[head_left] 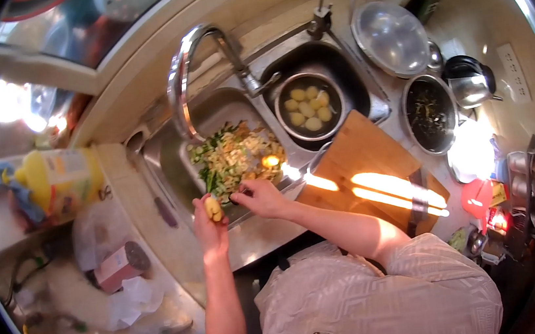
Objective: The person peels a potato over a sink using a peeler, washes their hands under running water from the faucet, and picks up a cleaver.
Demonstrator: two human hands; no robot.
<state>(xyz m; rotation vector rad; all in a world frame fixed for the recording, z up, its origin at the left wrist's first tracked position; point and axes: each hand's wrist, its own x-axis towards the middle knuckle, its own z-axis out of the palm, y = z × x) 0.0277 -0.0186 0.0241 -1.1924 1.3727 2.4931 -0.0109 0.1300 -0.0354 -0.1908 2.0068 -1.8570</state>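
My left hand (210,231) is closed round a yellow potato (213,209) with some darker patches on it, above the front edge of the left sink basin. Close beside it, my right hand (262,198) pinches a small dark tool (244,192), mostly hidden by the fingers. Under both hands, a heap of pale peelings and green vegetable scraps (240,157) lies in the left basin. In the right basin stands a metal bowl (283,124) of water holding several peeled potatoes (306,109).
A curved faucet (179,78) arches over the left basin. To the right lie a wooden cutting board (351,151) and a knife (419,199). A pot of dark leafy stuff (415,140) and a kettle (470,88) stand beyond. At left are a yellow bottle (64,177) and a long-handled utensil (153,190).
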